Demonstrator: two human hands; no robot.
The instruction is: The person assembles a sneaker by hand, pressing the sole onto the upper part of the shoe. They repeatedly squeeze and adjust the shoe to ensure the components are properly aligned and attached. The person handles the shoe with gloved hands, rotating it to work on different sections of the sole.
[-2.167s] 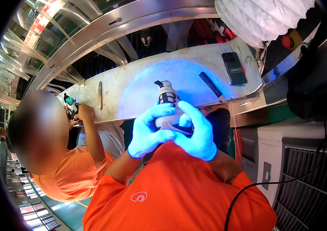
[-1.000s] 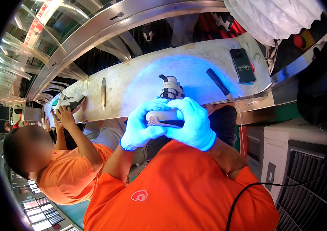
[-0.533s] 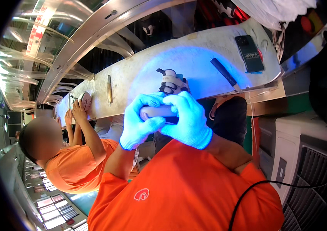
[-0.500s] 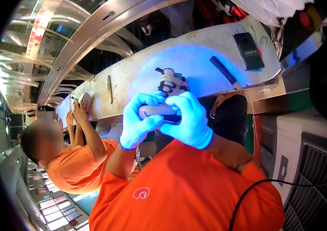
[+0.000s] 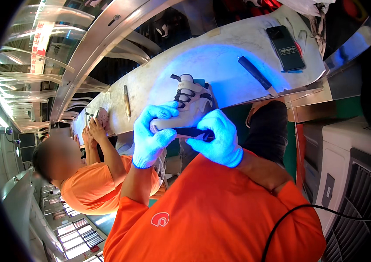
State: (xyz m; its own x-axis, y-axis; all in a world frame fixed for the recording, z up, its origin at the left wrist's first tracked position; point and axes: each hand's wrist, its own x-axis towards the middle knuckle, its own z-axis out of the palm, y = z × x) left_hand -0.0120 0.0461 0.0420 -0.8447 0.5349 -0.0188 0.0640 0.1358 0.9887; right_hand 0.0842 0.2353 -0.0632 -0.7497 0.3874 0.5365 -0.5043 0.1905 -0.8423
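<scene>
At the far left, a co-worker [image 5: 95, 187] in an orange shirt sits at the same desk [image 5: 150, 74], bare hands [image 5: 96, 131] on a second shoe [image 5: 102, 117]. Next along, lying on the desk with its point away from the wearer, is a slim tool [image 5: 127, 101] with a wooden-coloured handle.

Toward the middle, the left hand [image 5: 149, 137], in a pale glove glowing blue, grips the toe of a grey-and-black shoe [image 5: 194, 105]: fingers over the top near the laces, thumb low at the front. The shoe is at the near edge of the desk, toe toward the wearer and collar away, with a round patch of blue light behind it. Whether its heel touches the desk cannot be told. To its right, the right hand [image 5: 220, 139], gloved alike, is curled closed against the low side of the shoe; some of its fingers are hidden.

The step in hand appears to be holding the shoe steady with both hands under the blue light. Any next turn would seem to call for one hand keeping its grip while the other shifts.

Further right on the desk lie a dark stick-like tool [image 5: 255, 73], slanting, and a dark phone [image 5: 285, 47]. Off the desk, at far right, is a grey cabinet [image 5: 351, 174] with a dark grille, a black cable [image 5: 321, 207] looping before it.
</scene>
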